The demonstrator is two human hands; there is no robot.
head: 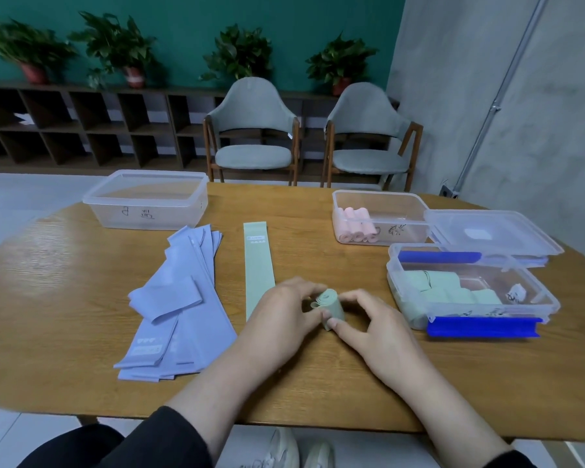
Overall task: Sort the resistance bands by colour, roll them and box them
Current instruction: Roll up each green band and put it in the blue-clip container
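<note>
Bands everywhere, so let's sweep across the bench (pixel 65 265) from the left. Far left, a clear tub (pixel 147 201) with its lid on sits apart and looks empty; my guess is it waits for the lilac ones. Just in front of it, the lilac bands (pixel 179 309) lie in a loose flat heap, none rolled yet. Next, one green band (pixel 258 265) is stretched out flat, its near end running under the left hand (pixel 281 319). Centre stage: the green roll (pixel 330 307), almost fully wound, is pinched between left hand and right hand (pixel 379 332), fingers curled round it from both sides with the fingertips pressing it tight. Over to the right, the pink box (pixel 380 217) already holds a neat row of pink rolls, so pink appears finished. Nearest right, the green box (pixel 470 288) with blue clips holds several green rolls, and a spare lid (pixel 490 233) lies just behind it. By my reckoning: pink done, green nearly there, lilac entirely to come.
</note>
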